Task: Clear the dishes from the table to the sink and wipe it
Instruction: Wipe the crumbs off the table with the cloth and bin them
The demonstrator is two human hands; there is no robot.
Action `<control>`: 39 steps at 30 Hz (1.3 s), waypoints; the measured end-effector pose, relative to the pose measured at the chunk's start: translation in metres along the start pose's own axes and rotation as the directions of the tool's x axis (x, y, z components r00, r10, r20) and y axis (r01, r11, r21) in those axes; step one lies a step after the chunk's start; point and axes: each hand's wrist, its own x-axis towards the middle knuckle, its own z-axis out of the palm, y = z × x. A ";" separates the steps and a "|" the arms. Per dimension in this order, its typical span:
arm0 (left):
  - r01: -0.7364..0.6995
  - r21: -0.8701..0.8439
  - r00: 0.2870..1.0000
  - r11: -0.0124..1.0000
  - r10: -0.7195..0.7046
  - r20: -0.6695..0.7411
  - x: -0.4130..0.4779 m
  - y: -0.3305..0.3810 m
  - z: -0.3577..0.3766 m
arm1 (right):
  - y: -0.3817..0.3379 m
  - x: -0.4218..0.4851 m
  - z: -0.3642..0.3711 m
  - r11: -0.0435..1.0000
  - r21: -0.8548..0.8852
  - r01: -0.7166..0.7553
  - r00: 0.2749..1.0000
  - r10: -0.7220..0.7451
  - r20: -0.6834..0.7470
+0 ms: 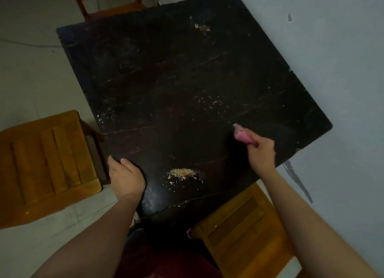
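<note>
No dishes show on the table, so wiping looks to be the step in hand. At its 4 o'clock the right hand is clamped round a bunched pink cloth, held low to sweep. Crumbs sit heaped at 6 o'clock near the edge, probably for scooping off. At 7 o'clock the left hand lies on the corner, thumb on top; its fingers are hidden, so whether it grips or cups I cannot tell

Bare forearms meet left hand and right hand; dark red garment below.
</note>
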 end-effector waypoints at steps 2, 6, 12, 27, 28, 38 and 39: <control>0.001 -0.009 1.000 1.000 -0.001 -0.003 0.001 0.000 0.000 | 0.019 0.014 -0.003 0.981 -0.028 -0.193 0.975 0.188 -0.114; 0.005 -0.022 1.000 1.000 -0.005 -0.002 0.001 0.000 0.000 | 0.016 -0.034 0.028 0.982 -0.005 -0.188 0.975 0.186 -0.123; 0.030 -0.047 0.999 0.998 -0.028 0.038 0.001 0.002 -0.006 | -0.027 -0.128 0.092 0.978 0.178 -0.109 0.992 0.118 -0.041; -0.056 0.253 0.859 0.966 -0.082 0.505 0.030 -0.004 -0.048 | -0.026 -0.160 0.104 0.811 0.242 -0.532 0.772 0.583 -0.255; -0.066 0.257 0.844 0.964 -0.084 0.529 0.031 -0.002 -0.051 | -0.035 -0.170 0.112 0.817 0.252 -0.519 0.777 0.574 -0.259; -0.027 0.329 0.812 0.944 -0.171 0.558 0.035 0.008 -0.056 | -0.087 -0.213 0.185 0.741 0.545 -0.391 0.831 0.539 -0.136; -0.029 0.328 0.812 0.944 -0.170 0.559 0.036 0.008 -0.056 | -0.085 -0.214 0.180 0.734 0.587 -0.342 0.839 0.520 -0.162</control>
